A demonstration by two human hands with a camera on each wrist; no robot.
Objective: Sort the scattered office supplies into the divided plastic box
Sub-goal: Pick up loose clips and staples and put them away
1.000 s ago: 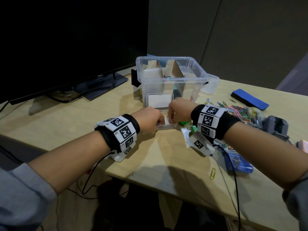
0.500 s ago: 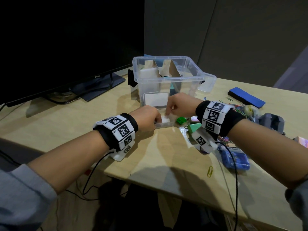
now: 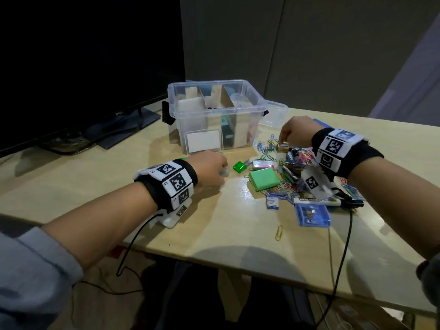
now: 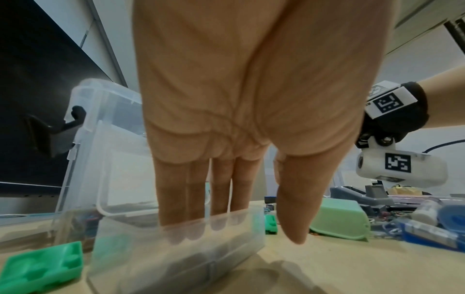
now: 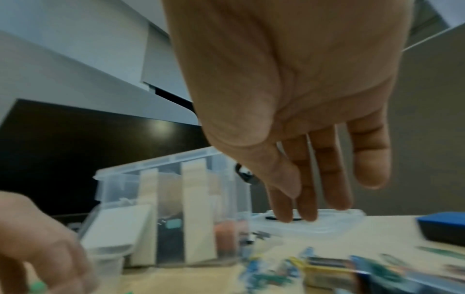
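Observation:
The divided clear plastic box (image 3: 250,96) stands at the back of the desk with cardboard dividers inside. My left hand (image 3: 209,167) is on a small clear case (image 4: 176,248) in front of it. Its straight fingers (image 4: 196,199) show through the case wall, and the thumb (image 4: 297,208) lies past the case's right end. My right hand (image 3: 295,134) hovers over loose paper clips (image 3: 267,145) and a small staple box (image 3: 282,147). Its fingers (image 5: 327,179) hang relaxed and hold nothing.
A pile right of centre holds a green block (image 3: 264,178), a small green piece (image 3: 239,167), a marker (image 3: 328,201) and a blue case (image 3: 312,214). One yellow paper clip (image 3: 279,232) lies near the front edge. The box lid (image 3: 273,113) and a monitor (image 3: 83,55) sit behind.
My right hand has let go of the small clear case and moved right, over the paper clips. The left hand stays on the case.

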